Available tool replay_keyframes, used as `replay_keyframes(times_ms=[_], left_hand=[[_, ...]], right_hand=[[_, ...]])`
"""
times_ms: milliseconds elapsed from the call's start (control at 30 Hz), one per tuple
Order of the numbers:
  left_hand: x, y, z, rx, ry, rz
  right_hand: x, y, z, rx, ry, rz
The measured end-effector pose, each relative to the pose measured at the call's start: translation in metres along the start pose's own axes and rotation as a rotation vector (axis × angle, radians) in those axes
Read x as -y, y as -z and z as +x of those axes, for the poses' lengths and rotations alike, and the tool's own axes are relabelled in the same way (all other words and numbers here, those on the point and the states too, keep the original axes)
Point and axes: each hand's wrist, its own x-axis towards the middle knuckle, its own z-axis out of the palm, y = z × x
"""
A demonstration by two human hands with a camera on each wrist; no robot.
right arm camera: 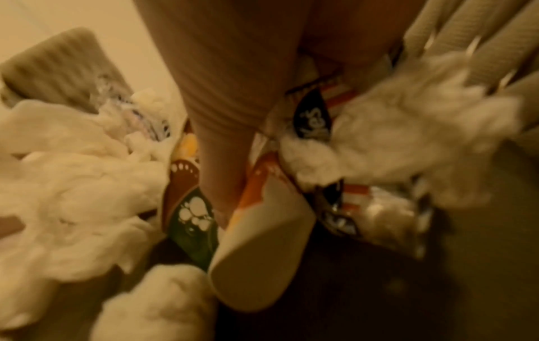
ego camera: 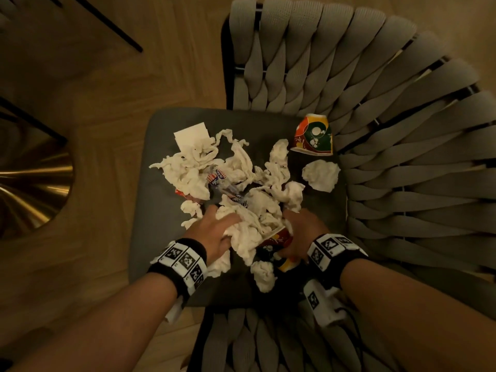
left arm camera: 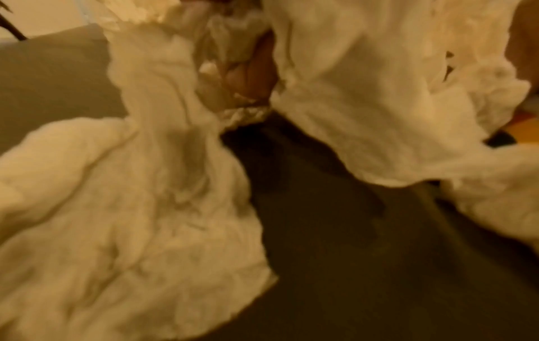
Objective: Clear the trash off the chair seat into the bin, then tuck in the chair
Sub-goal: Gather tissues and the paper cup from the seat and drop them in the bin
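A dark chair seat (ego camera: 166,210) carries a heap of crumpled white tissues (ego camera: 204,162), a clear printed wrapper (ego camera: 218,178) and a squashed orange-and-green paper cup (ego camera: 312,135) at the back right. My left hand (ego camera: 214,232) grips a wad of tissues (left arm camera: 131,207) at the front of the heap, its fingers (left arm camera: 253,76) curled into the paper. My right hand (ego camera: 300,232) holds a second paper cup (right arm camera: 262,242), thumb (right arm camera: 221,150) pressed on its side, with a wrapper (right arm camera: 312,120) and tissue (right arm camera: 393,138) bunched against it. No bin is in view.
The chair's woven grey back (ego camera: 402,130) curves around the right and far sides of the seat. A loose tissue ball (ego camera: 320,174) lies near it. On the wooden floor (ego camera: 107,103) to the left stand a gold table base (ego camera: 32,183) and a thin black leg (ego camera: 107,20).
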Motion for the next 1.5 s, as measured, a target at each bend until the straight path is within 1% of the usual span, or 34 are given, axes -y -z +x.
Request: replay_keyframes(times_ms=[167,267,367,467,600,733,900,1033,1233,1367,1500], left_hand=[[-0.013,0.015,-0.019,-0.091,0.031,-0.152],[-0.026,0.033,-0.037,-0.122,0.022,-0.231],[-0.039,0.054,-0.059,-0.134,0.028,-0.304],[-0.045,0.075,-0.082,-0.179,0.017,-0.349],[-0.047,0.096,-0.119,-0.239,0.007,-0.440],[-0.051,0.119,-0.153,-0.254,0.011,-0.583],[-0.057,0.154,-0.205,-0.390,-0.019,-0.720],[-0.045,0.169,-0.258,-0.506,0.037,-0.775],[-0.004,0.163,-0.355,-0.681,0.166,-0.877],[0.040,0.148,-0.429,-0.817,0.256,-0.891],[0.098,0.121,-0.512,-0.946,0.352,-0.899]], right_hand=[[-0.010,0.015,-0.031,-0.015,-0.036,0.110],[-0.015,0.029,-0.057,-0.085,-0.051,0.160],[-0.017,0.042,-0.083,-0.163,-0.067,0.159],[-0.016,0.051,-0.104,-0.200,-0.063,0.168],[-0.008,0.061,-0.134,-0.253,-0.074,0.166],[0.001,0.067,-0.164,-0.301,-0.063,0.190],[0.029,0.071,-0.197,-0.305,0.003,0.228],[0.074,0.067,-0.220,-0.297,0.116,0.238],[0.174,0.045,-0.252,-0.198,0.279,0.157],[0.248,0.008,-0.277,-0.184,0.425,0.078],[0.326,-0.044,-0.306,-0.151,0.543,-0.011]])
